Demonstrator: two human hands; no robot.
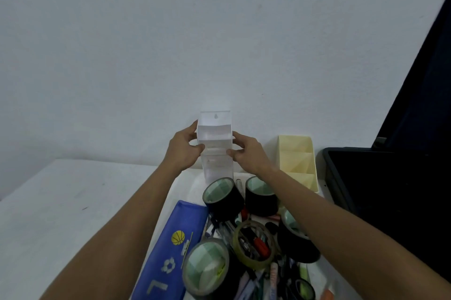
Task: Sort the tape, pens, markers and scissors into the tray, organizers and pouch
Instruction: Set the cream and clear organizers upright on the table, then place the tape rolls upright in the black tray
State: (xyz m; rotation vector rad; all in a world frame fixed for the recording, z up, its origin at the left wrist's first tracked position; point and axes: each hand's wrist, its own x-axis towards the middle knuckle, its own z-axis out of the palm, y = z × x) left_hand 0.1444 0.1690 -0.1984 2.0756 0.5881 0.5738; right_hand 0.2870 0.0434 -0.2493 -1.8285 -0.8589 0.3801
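Observation:
A clear stepped organizer (216, 145) stands against the wall. My left hand (184, 150) grips its left side and my right hand (247, 152) grips its right side. A cream organizer (297, 160) with three compartments stands to its right. Nearer me a white tray (192, 189) holds several black tape rolls (223, 198), a clear tape roll (255, 244) and a heap of pens and markers (258, 277). A blue pouch (170, 251) with a basketball print leans on the tray's left edge. I cannot pick out the scissors in the heap.
The white table (73, 202) stretches to the left of the tray. A black bin (390, 192) stands at the right, beside the cream organizer. A pale wall rises right behind the organizers.

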